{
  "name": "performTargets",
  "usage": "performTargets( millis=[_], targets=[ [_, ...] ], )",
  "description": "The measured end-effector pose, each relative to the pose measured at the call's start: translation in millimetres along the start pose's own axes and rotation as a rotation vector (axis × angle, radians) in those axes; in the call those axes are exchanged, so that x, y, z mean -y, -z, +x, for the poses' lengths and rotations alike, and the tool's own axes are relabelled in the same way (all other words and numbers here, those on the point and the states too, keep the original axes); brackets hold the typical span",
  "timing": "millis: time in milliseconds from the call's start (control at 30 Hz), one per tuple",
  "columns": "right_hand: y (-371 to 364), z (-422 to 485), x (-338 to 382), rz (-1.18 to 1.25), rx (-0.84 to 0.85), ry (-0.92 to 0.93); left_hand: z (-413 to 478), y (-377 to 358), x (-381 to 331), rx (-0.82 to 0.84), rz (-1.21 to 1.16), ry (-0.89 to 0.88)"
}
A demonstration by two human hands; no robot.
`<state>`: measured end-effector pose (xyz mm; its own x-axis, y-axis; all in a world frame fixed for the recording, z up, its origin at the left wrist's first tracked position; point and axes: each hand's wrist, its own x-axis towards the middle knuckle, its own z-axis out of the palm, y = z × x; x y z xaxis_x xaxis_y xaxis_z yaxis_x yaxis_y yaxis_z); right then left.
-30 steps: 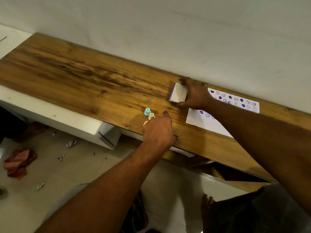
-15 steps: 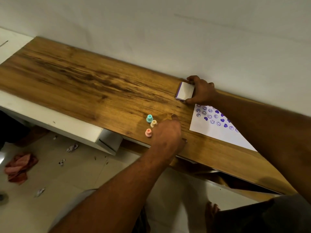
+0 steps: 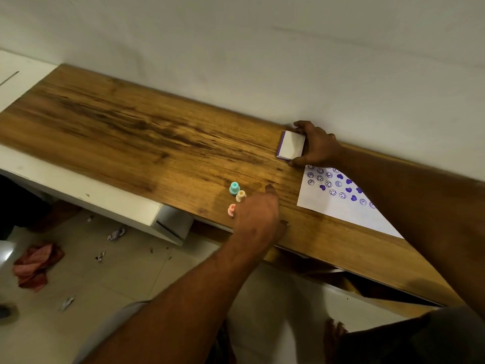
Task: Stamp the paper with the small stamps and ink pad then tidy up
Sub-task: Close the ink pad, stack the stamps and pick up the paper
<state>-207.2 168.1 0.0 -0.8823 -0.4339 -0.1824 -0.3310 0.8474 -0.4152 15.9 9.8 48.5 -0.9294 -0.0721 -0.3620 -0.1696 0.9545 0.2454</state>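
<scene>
A white ink pad (image 3: 291, 145) with a purple edge stands tilted on the wooden desktop (image 3: 131, 143) close to the wall, and my right hand (image 3: 319, 145) grips it from the right. Just below it lies the white paper (image 3: 338, 208), printed with purple smileys and hearts and partly hidden by my right forearm. Three small stamps stand together near the front edge: teal (image 3: 234, 188), cream (image 3: 240, 196) and pink (image 3: 231, 210). My left hand (image 3: 257, 216) rests right beside them, index finger out, hiding part of the pink one and holding nothing.
The wall runs along the desktop's back edge. A white cabinet top (image 3: 105, 203) sits lower at the front left. On the tiled floor below lie a red cloth (image 3: 36, 264) and paper scraps (image 3: 116, 233).
My right hand has carried the ink pad back toward the wall, uncovering the stamped corner of the paper. My left hand has drawn back slightly and the pink stamp has come into sight.
</scene>
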Motion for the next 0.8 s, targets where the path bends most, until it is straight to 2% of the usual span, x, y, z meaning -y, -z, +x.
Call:
performTargets(
  millis=[67, 133, 200, 300, 333, 400, 467, 567, 667, 800],
  targets=[
    [2, -1, 1, -0.032, 0.026, 0.011, -2, 1, 2, -0.002, -0.006, -0.005],
    [6, -4, 7, -0.079, -0.002, 0.038, -3, 3, 10, -0.075, -0.017, -0.029],
    [9, -11, 16, -0.093, -0.114, 0.11, -4, 10, 24, -0.219, -0.09, -0.068],
    [11, -26, 39, -0.032, -0.254, 0.306, 1, 32, 59, -0.43, -0.364, -0.049],
    [10, -29, 51, -0.012, -0.236, 0.367, 7, 39, 74, -0.499, -0.436, -0.009],
    [6, -32, 80, -0.002, -0.104, 0.446, 23, 47, 106, -0.576, -0.402, 0.072],
    [3, -31, 109, -0.027, 0.076, 0.5, 41, 46, 134, -0.503, -0.209, 0.133],
    [-5, -25, 140, -0.098, 0.249, 0.587, 55, 32, 162, -0.176, 0.034, 0.215],
    [-11, -22, 152, -0.229, 0.342, 0.669, 62, 15, 167, 0.106, -0.084, 0.243],
    [-17, -21, 150, -0.303, 0.359, 0.763, 76, 11, 165, 0.24, -0.071, 0.309]
  ],
)
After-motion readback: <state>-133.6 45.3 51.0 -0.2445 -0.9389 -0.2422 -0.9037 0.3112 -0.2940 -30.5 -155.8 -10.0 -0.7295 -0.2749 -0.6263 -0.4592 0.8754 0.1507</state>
